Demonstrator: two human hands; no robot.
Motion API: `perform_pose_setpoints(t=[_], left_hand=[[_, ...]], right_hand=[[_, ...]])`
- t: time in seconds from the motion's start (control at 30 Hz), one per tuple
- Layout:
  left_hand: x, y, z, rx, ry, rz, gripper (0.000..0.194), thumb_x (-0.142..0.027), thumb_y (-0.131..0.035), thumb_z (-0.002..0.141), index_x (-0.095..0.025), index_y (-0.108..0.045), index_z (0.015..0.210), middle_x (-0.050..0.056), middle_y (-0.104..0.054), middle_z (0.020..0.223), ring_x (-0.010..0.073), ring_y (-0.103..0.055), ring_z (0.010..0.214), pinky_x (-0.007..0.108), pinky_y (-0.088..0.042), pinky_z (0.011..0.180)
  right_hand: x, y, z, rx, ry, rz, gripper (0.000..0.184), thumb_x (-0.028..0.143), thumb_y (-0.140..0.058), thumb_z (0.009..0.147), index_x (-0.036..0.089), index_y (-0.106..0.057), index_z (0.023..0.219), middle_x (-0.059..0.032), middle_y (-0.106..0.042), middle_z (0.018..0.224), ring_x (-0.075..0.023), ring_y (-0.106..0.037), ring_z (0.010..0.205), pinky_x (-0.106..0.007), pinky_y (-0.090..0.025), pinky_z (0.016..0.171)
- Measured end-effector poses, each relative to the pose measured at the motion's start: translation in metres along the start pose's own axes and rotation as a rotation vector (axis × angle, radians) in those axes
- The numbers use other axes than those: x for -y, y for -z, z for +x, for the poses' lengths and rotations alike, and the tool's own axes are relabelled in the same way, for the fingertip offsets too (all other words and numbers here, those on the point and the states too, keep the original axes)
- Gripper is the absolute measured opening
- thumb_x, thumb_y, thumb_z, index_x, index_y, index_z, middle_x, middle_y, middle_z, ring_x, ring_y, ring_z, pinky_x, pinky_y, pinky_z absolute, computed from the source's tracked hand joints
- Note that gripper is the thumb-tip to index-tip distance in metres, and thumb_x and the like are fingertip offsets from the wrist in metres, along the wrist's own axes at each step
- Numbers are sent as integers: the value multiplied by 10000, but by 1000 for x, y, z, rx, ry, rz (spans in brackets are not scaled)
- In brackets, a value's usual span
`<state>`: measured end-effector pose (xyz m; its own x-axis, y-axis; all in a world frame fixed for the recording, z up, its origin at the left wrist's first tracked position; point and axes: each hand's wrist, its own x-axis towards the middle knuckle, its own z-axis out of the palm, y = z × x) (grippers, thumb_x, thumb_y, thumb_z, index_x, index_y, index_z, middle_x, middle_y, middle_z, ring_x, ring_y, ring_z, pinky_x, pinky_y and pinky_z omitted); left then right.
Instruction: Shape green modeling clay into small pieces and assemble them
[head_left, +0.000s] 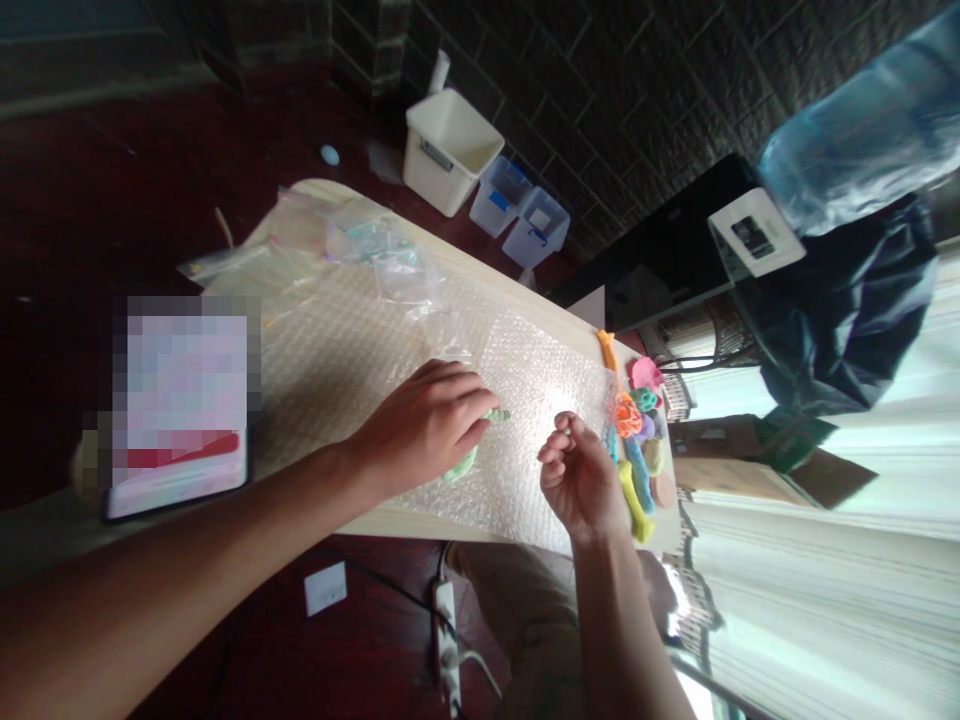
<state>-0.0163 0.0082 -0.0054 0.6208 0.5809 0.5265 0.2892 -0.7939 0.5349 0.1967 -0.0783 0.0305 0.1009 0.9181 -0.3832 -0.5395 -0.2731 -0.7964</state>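
My left hand (424, 425) reaches over the bubble wrap with its fingers curled closed. From its fingertips pokes a small ridged piece of light green modelling clay (498, 414). More pale green clay (461, 466) shows below the palm; whether the two are joined is hidden. To the right, my right hand (583, 478) is raised palm up with thumb and fingers pinched together. A tiny pale bit may sit between those fingertips, too small to name. Bubble wrap (517, 490) lies beneath both hands.
Coloured clay lumps, including an orange one (627, 414) and a yellow strip (634, 500), lie at the table's right end. Clear plastic bags (409, 275) are at the far left. A tablet (180, 400) stands left. Bins (450, 150) and a power strip (447, 640) are on the floor.
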Motion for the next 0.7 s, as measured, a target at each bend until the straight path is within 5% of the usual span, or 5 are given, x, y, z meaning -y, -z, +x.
perform_pose_setpoints(t=[0.2,0.47,0.7], left_hand=[[1,-1,0,9,4,-10,110,-160,-623,950,-166,-702,1026,46,-690,933,231,-620,942,391,-473,906],[1,0,0,-6,-9,2,108,-158,-621,947,-167,-698,1022,47,-693,932,232,-624,939,392,-474,900],[-2,1,1,16,28,-39,113,-152,-605,942,-167,-693,1010,58,-688,936,235,-620,941,394,-478,888]], right_hand=[[-5,-5,0,40,111,19,256,284,-921,729,205,-683,781,68,-677,616,-47,-649,520,-77,-517,447],[-2,-2,-2,-19,33,-25,197,254,-857,772,196,-727,908,-37,-822,856,-143,-804,783,-119,-622,614],[-5,-6,-1,-22,103,-115,164,340,-795,843,200,-713,859,3,-741,671,-105,-688,561,-144,-519,459]])
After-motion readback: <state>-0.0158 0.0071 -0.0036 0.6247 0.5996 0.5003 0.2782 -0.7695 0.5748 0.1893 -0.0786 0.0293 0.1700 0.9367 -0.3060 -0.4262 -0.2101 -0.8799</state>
